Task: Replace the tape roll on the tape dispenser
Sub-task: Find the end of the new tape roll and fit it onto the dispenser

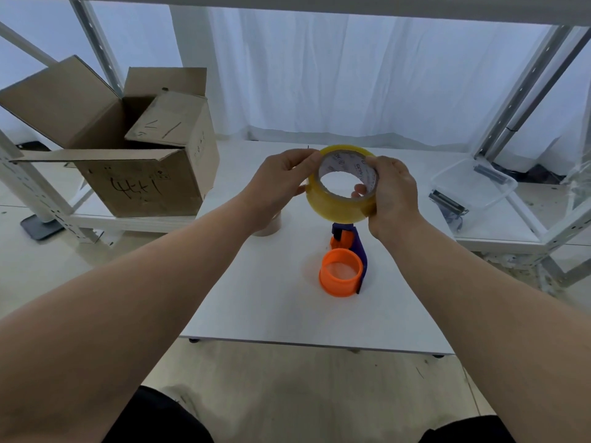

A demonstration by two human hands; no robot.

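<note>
Tape roll [339,203], glossy yellowish ring, held by both hands above white table [271,298].

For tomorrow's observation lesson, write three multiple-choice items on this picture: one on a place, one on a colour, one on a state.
1. Where is the cardboard box?
A. far left, on a shelf
B. on the white table
C. far right

2. What colour is the dispenser's hub?
A. green
B. orange
C. white

3. What state is the tape roll in?
A. mounted on the hub
B. lying flat on the table
C. held up by both hands

Answers: 1 A, it sits left of the table. 2 B, the empty ring is orange. 3 C, left hand and right hand hold it above the tape dispenser.
</note>
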